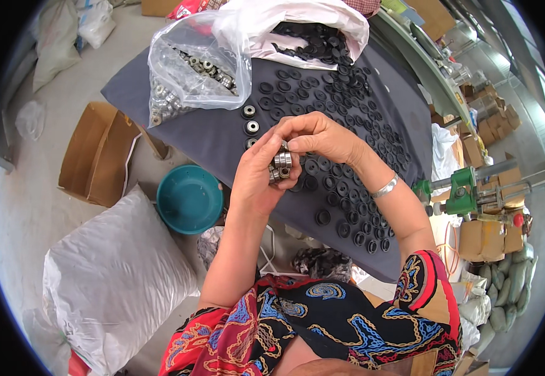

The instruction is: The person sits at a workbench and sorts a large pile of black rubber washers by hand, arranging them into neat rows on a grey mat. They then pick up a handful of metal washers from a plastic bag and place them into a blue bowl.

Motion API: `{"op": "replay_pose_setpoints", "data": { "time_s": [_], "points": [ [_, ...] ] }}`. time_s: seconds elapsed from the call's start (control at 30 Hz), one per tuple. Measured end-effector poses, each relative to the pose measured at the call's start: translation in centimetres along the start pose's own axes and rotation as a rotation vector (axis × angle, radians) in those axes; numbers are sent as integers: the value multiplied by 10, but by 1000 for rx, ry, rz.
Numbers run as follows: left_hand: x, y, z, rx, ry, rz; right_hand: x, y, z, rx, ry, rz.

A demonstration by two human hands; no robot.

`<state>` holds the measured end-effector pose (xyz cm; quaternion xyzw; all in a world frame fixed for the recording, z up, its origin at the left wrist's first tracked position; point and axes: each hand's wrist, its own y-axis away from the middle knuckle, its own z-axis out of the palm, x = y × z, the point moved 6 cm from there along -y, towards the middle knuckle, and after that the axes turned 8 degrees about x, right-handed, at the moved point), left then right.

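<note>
In my left hand (255, 170) is a cluster of small shiny metal ball bearings (282, 160), the fingers curled around them. My right hand (322, 135) meets it from the right, thumb and forefinger pinched at the uppermost bearing; its fingertips partly cover that bearing. Both hands are over the dark cloth-covered table (203, 135). Just beyond my left hand, a few bearings (252, 127) sit in black rings in a short row. Many round black rings (348, 119) spread across the table to the right, mostly lying flat.
A clear plastic bag of bearings (200, 69) lies at the table's far left, beside a white sack of black rings (348, 28). Left of the table are a teal basin (190, 199), a cardboard box (94, 153) and a large white sack (116, 269). A green metal machine (460, 191) stands at right.
</note>
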<state>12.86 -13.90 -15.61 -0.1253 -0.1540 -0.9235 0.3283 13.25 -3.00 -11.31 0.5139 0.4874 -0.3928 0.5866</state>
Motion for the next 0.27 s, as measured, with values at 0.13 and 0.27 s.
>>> {"op": "replay_pose_setpoints", "data": {
  "time_s": [0.13,0.27],
  "points": [
    [-2,-6,-19,193,157,57,-13,-22,-16,257,351,-165],
    [1,-11,-36,392,261,132,-25,-66,-61,486,972,-281]
  ]
}}
